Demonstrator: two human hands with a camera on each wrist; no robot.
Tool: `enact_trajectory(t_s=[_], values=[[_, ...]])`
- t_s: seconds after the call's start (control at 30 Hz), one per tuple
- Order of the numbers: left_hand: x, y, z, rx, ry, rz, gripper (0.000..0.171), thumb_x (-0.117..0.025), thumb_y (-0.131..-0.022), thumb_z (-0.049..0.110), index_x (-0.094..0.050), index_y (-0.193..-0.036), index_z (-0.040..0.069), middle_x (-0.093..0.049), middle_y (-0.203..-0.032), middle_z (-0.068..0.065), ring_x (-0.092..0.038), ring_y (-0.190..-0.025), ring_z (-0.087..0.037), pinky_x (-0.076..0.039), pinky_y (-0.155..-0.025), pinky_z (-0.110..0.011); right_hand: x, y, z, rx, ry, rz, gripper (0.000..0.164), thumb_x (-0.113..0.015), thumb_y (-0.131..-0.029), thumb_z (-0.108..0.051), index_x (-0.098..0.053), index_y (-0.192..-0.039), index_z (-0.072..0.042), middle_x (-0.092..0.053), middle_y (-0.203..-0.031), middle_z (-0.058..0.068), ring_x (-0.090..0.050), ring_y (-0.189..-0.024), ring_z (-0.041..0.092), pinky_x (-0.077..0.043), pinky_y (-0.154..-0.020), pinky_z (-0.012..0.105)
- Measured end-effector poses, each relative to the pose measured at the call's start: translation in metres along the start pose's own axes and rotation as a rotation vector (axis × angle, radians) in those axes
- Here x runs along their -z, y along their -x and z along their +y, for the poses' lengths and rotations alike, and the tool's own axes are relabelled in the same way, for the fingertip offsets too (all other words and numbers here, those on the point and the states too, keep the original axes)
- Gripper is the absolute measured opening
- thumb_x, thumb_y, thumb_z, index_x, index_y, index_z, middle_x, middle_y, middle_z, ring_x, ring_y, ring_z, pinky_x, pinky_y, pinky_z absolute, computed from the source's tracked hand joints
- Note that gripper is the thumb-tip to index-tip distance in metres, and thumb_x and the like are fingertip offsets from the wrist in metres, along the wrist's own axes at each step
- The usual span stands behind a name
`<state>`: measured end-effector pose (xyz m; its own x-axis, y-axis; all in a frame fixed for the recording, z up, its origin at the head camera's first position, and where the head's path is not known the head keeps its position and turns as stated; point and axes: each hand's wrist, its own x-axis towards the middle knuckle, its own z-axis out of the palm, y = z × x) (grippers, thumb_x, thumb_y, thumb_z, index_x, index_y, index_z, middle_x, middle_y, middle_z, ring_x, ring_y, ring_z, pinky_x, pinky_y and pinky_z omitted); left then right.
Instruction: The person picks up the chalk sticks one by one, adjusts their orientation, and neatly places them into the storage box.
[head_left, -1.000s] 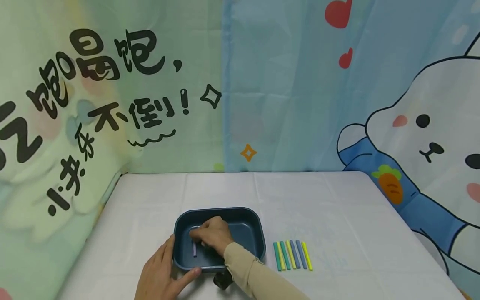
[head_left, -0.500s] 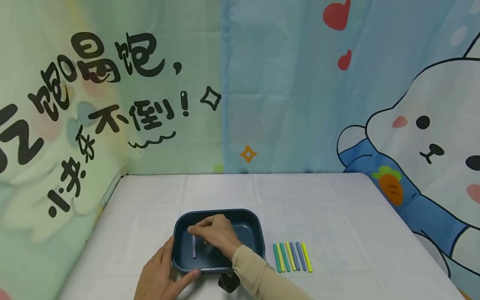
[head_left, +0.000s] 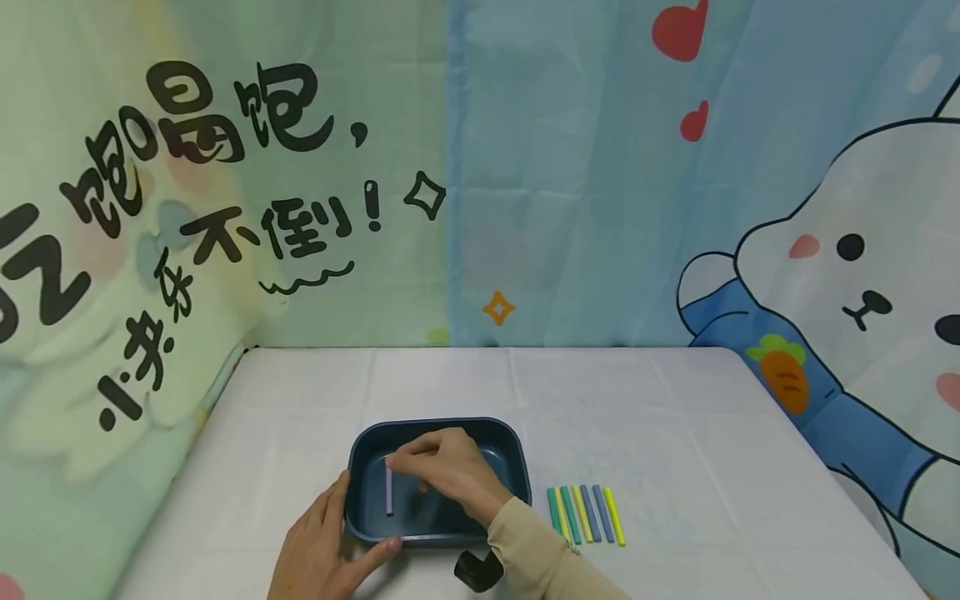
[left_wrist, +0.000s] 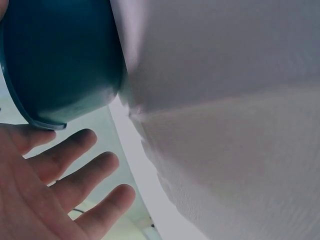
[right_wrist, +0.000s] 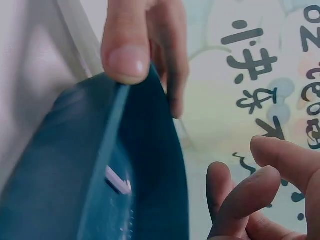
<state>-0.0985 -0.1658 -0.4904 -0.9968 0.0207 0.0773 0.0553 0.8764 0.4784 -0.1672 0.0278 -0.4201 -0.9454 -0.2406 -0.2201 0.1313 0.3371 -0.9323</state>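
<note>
Right under the right grip [head_left: 450, 471], there's one purple stick [head_left: 389, 493] lying in the tray [head_left: 420, 523], left of center and pointing back toward the person. From the head view the fingertips sit over its far end, but the right wrist view shows the fingers loosely bent, a bit apart, with nothing pinched between them, so I'd say it's been let go. The left grip [head_left: 322, 533] isn't clamped on anything either: fingers spread along the tray's left side, thumb at the near rim, probably steadying it.

Progress-wise, looks like early days to me. One stick in, and seven more to the right of the right grip, outside the tray: a tight row of sticks [head_left: 590, 513] on the worktop [head_left: 675, 442], two green, three yellow, two blue. I'd count those as what's left.

As for obstacles, the tray's right wall sits between the right grip and that row, and the sleeve [head_left: 555, 558] crosses close to the row's near end. The black lump [head_left: 478, 572] beside the cuff is probably the wrist cam. Behind it all, past both grips, just a cartoon curtain [head_left: 525, 167].
</note>
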Motion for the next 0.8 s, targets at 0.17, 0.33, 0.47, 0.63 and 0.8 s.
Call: enact_trajectory(t_s=[0.17, 0.33, 0.47, 0.63, 0.8], values=[[0.001, -0.001, 0.001, 0.003, 0.0, -0.008, 0.116, -0.063, -0.077, 0.083, -0.037, -0.155, 0.001, -0.052, -0.145, -0.021, -0.056, -0.125, -0.042, -0.047, -0.102, -0.059, 0.012, 0.003, 0.002, 0.027, 0.013, 0.019, 0.032, -0.082, -0.084, -0.04, -0.078, -0.102, -0.013, -0.074, -0.093, 0.0, -0.065, -0.07, 0.023, -0.056, -0.077, 0.043], [0.004, -0.002, 0.0, -0.001, -0.008, -0.015, 0.118, -0.063, -0.076, 0.084, -0.038, -0.154, -0.001, -0.053, -0.145, -0.022, -0.056, -0.125, -0.042, -0.048, -0.102, -0.059, 0.026, 0.007, 0.005, 0.041, -0.006, 0.019, 0.035, -0.08, -0.086, -0.039, -0.077, -0.105, -0.01, -0.074, -0.094, 0.003, -0.061, -0.066, 0.018, -0.055, -0.075, 0.043], [0.006, -0.003, 0.0, -0.026, -0.027, -0.009, 0.116, -0.063, -0.076, 0.083, -0.04, -0.152, -0.002, -0.054, -0.143, -0.022, -0.058, -0.124, -0.04, -0.048, -0.102, -0.058, 0.038, 0.015, 0.007, 0.036, -0.019, 0.02, 0.037, -0.079, -0.087, -0.039, -0.076, -0.108, -0.009, -0.074, -0.097, 0.004, -0.059, -0.065, 0.021, -0.054, -0.073, 0.043], [0.006, -0.004, 0.003, -0.025, -0.018, -0.019, 0.118, -0.062, -0.076, 0.084, -0.039, -0.152, -0.004, -0.053, -0.144, -0.022, -0.056, -0.126, -0.039, -0.045, -0.105, -0.058, 0.053, 0.022, 0.009, 0.014, -0.019, 0.06, 0.036, -0.078, -0.089, -0.04, -0.076, -0.11, -0.011, -0.073, -0.104, 0.004, -0.059, -0.066, 0.021, -0.053, -0.074, 0.043], [0.003, -0.003, 0.003, -0.026, 0.016, -0.013, 0.118, -0.065, -0.076, 0.081, -0.037, -0.152, -0.005, -0.051, -0.147, -0.021, -0.054, -0.128, -0.039, -0.045, -0.106, -0.056, 0.068, 0.028, 0.013, -0.024, -0.044, 0.112, 0.035, -0.078, -0.089, -0.04, -0.077, -0.11, -0.011, -0.073, -0.103, 0.003, -0.057, -0.068, 0.02, -0.051, -0.075, 0.041]])
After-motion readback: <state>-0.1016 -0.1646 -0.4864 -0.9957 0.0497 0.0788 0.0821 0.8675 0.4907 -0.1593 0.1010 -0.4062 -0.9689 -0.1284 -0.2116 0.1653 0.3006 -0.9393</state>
